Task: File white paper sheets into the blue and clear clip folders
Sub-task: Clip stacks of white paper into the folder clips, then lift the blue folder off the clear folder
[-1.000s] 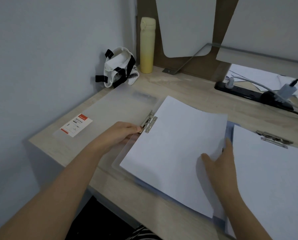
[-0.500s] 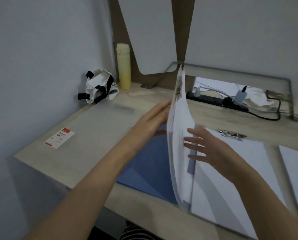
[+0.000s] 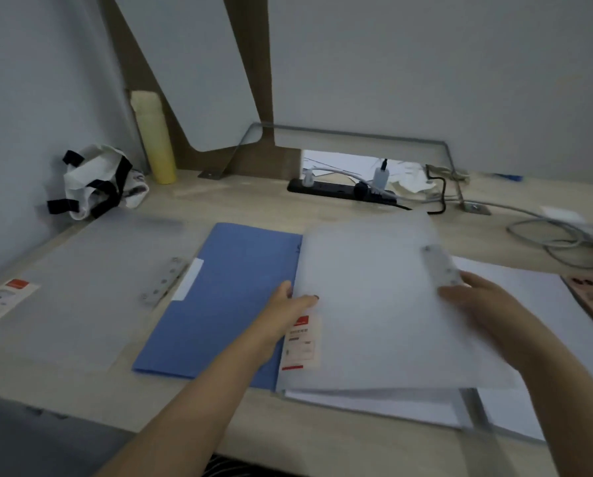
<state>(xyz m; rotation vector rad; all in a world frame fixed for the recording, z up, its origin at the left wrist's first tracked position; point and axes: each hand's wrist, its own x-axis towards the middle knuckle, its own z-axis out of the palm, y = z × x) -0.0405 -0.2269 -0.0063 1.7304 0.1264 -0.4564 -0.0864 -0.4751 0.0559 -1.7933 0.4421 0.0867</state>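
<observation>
A closed blue folder [image 3: 226, 297] lies flat in the middle of the desk. To its left lies a clear folder cover [image 3: 81, 287] with a metal clip [image 3: 164, 282] and a red-and-white label [image 3: 6, 301]. A second frosted clear folder [image 3: 374, 304] with its own label [image 3: 300, 342] overlaps the blue folder's right side. My left hand [image 3: 288, 311] grips its left edge, thumb on top. My right hand [image 3: 477, 301] holds its right edge, fingertips showing through the frosted cover. White paper sheets [image 3: 374, 404] stick out beneath it.
A yellow bottle [image 3: 154, 139] and a white bag with black straps [image 3: 95, 180] stand at the back left. A black power strip [image 3: 340, 192] with plugs and grey cables [image 3: 563, 235] lies along the back. More white paper [image 3: 536, 297] covers the right side.
The clear folder with its sheets swung up on edge and over to the right, and now lies closed. That uncovered the blue folder. Both hands followed it, and the view shifted right.
</observation>
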